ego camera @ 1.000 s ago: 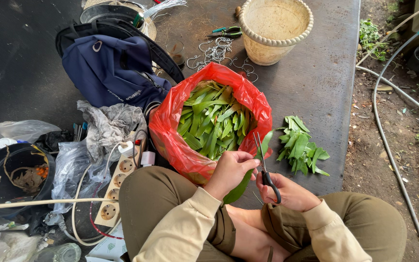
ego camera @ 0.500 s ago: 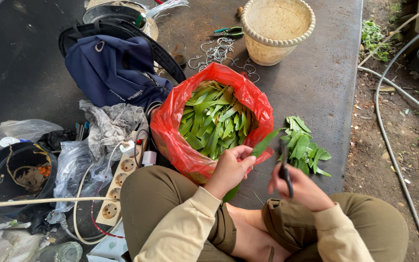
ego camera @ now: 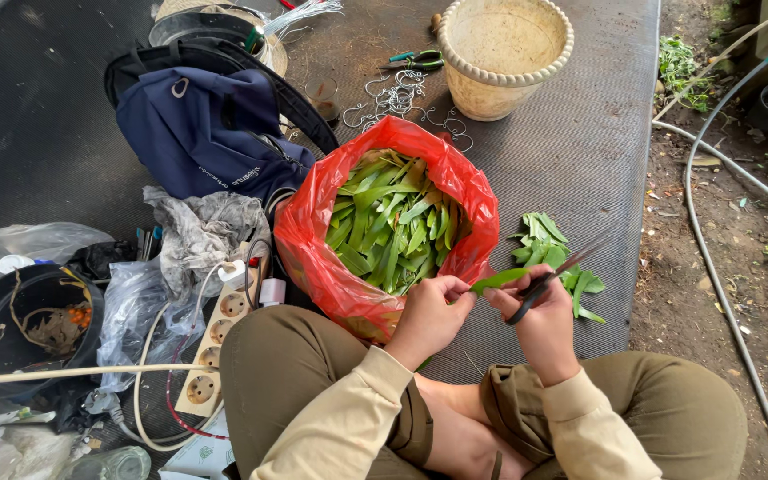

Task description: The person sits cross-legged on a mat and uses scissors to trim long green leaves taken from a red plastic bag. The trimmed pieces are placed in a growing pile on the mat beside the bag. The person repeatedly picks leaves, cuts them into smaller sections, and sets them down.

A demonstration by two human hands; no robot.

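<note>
An outdoor garden work spot, probably a covered yard: a dark ribbed floor mat [ego camera: 580, 160] borders bare soil [ego camera: 722, 293] with weeds, a pale garden hose [ego camera: 713, 267] snakes past, and a cream beaded-rim plant pot [ego camera: 504, 58] stands near a red plastic bag of green leaves [ego camera: 393, 222].

Leaf in hand: one long, narrow green leaf [ego camera: 498, 280]; lies nearly level, tilted slightly up toward 3 o'clock; its 9 o'clock end is pinched in the left hand [ego camera: 428, 318], its other end meets the scissor blades
Scissors: dark-handled scissors [ego camera: 551, 278]; gripped in the right hand [ego camera: 540, 324]; blades parted slightly, pointing toward 2 o'clock
Red bag: red plastic bag [ego camera: 313, 240], mouth open upward; packed with long green leaves [ego camera: 393, 227]; sits at 11 o'clock from the hands, just beside them
Cut pile: small heap of green leaf pieces [ego camera: 548, 240] on the grey mat; at 1 o'clock from the hands
</note>
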